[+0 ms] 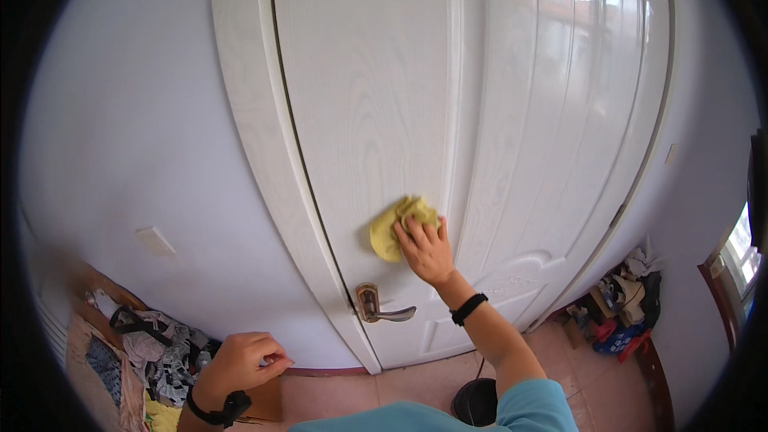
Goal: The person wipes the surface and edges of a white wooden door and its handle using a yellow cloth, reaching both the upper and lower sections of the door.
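Note:
My right hand presses a crumpled yellow cloth against the white door, its fingers bunched over the folds. The cloth lies above and slightly right of the bronze-coloured lever handle. Low on the left, my left hand hangs in front of the wall with fingers curled in and thumb close to them. Nothing shows in it. A dark watch is on the left wrist and a black band on the right.
A light switch sits on the left wall, beside the door frame. Clothes and fabric are heaped at lower left. Bags and boxes stand in the right corner near a window. A round black object rests on the tiled floor.

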